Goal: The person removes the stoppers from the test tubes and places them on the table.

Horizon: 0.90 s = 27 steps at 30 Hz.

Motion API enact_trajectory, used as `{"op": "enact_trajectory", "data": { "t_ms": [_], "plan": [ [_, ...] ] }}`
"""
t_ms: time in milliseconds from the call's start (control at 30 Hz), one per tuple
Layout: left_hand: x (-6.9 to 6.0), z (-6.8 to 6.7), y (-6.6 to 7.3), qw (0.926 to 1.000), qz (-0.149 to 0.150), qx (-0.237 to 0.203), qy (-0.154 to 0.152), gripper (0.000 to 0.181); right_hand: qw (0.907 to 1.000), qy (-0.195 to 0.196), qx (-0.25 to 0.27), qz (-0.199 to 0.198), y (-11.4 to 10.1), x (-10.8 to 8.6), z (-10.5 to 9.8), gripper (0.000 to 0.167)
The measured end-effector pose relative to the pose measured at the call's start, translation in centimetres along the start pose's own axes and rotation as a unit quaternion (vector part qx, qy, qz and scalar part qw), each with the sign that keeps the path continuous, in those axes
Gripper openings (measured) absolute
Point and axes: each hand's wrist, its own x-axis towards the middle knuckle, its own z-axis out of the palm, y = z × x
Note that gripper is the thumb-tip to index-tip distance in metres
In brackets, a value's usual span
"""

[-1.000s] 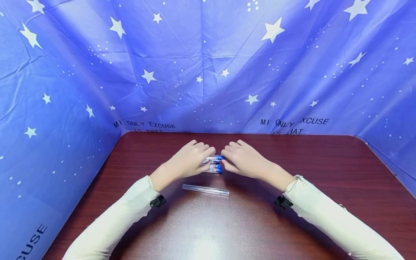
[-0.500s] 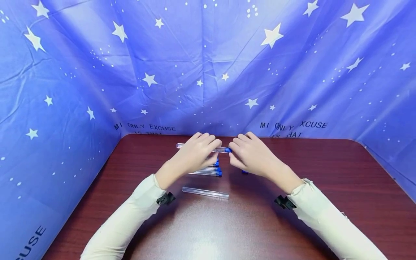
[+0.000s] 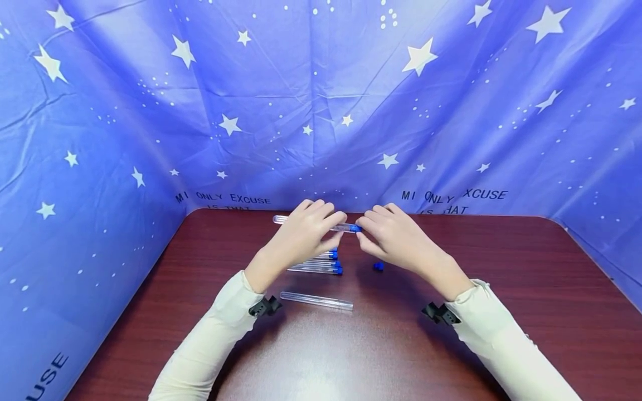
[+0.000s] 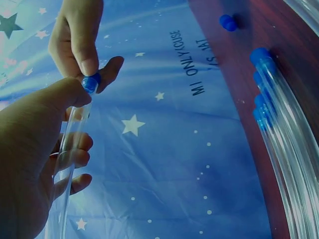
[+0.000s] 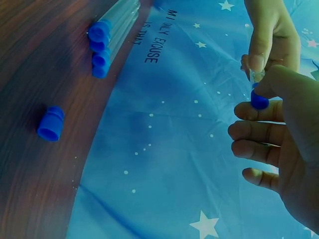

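Note:
Up off the table, my left hand point(image 3: 308, 231) holds a clear test tube point(image 4: 65, 184) lengthwise, its rounded end sticking out to the left. At the tube's right end sits a blue cap point(image 5: 259, 100), which the thumb and index finger of my right hand point(image 3: 396, 236) pinch; the other right fingers are spread apart. Below my left hand lies a row of several blue-capped test tubes point(image 3: 318, 264), partly covered by that hand in the head view. A loose blue cap point(image 3: 378, 267) rests on the table under my right hand.
Nearer to me, a test tube without a cap point(image 3: 317, 301) lies on the dark red wooden table point(image 3: 501, 323). A blue star-patterned cloth point(image 3: 321, 111) hangs behind the table and along its sides. Each wrist carries a small black camera point(image 3: 441, 313).
Both hands have risen and moved away from me, lifting the test tube off the row of tubes. The loose blue cap has come into view from behind my right hand.

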Motion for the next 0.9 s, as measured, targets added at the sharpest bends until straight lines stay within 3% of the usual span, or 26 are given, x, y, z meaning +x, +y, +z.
{"op": "enact_trajectory", "data": {
  "t_ms": [400, 900],
  "plan": [
    [-0.15, 0.22, 0.06, 0.9998, 0.003, -0.017, -0.011, 0.015, 0.9991, -0.028, 0.023, 0.021, 0.01, -0.30, 0.02, 0.021],
    [-0.62, -0.22, -0.06, 0.9979, -0.008, -0.048, -0.042, 0.014, 0.9990, -0.020, 0.039, 0.004, -0.27, -0.32, 0.51, 0.013]
  ]
}}
